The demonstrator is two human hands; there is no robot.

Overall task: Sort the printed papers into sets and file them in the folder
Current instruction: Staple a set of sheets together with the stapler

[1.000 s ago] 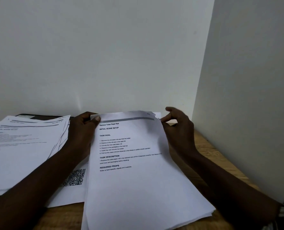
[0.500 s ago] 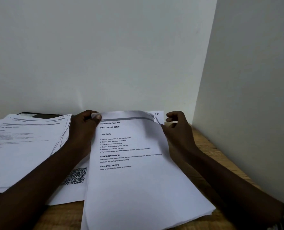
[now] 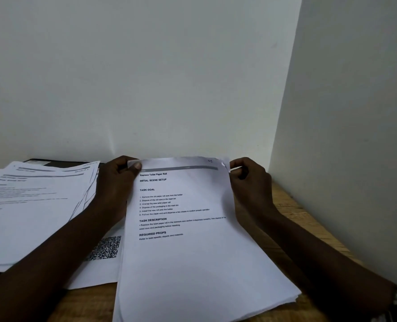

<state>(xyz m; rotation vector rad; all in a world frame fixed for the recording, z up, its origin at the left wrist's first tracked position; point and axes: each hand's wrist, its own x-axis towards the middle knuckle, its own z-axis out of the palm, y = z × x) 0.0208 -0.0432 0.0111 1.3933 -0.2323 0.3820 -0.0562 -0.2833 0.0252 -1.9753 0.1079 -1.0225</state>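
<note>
— Wooden desk (image 3: pixel 292 212): which step?
— Sorting, I judge. My left hand (image 3: pixel 116 182) pinches the far-left corner of the stack (image 3: pixel 192 263); my right hand (image 3: pixel 251 182) pinches its far-right corner, where the sheets lift. Next, separate one set cleanly for the pile (image 3: pixel 30 217) left of the stack.

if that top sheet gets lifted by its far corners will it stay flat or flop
Probably flops: the top sheet is thin, and its far edge curls where the left hand and right hand pinch it. Likely very light. It may slide easily off the stack beneath.
</note>
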